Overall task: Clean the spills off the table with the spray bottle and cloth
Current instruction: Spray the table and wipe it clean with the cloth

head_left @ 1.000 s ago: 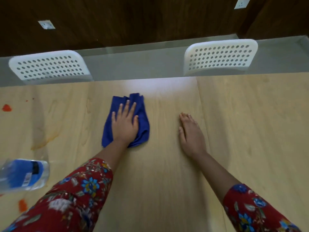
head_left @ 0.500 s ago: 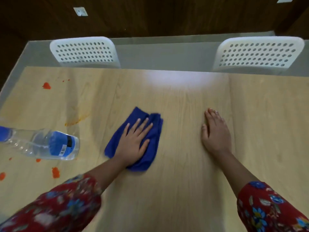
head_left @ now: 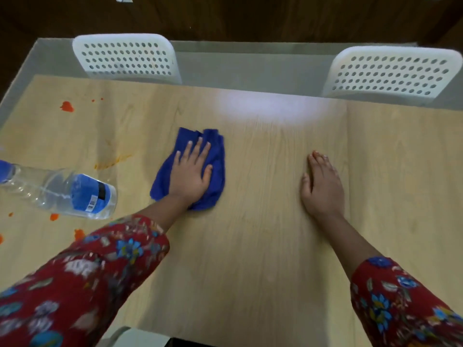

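My left hand presses flat, fingers spread, on a crumpled blue cloth near the middle of the light wooden table. My right hand rests flat on the bare tabletop to the right, holding nothing. A clear plastic bottle with a blue label lies on its side at the left; its cap end is cut off by the frame edge. Orange-red spills dot the left side: a blob at the far left, a smeared streak left of the cloth, and small spots by the bottle.
Two white perforated chair backs stand at the table's far edge. A dark wooden wall lies behind them. A bright light glare sits on the tabletop beyond the cloth.
The view has swung left, bringing the bottle and more spills into sight. My left hand has shifted the cloth slightly on the table. My right hand stays flat in place.
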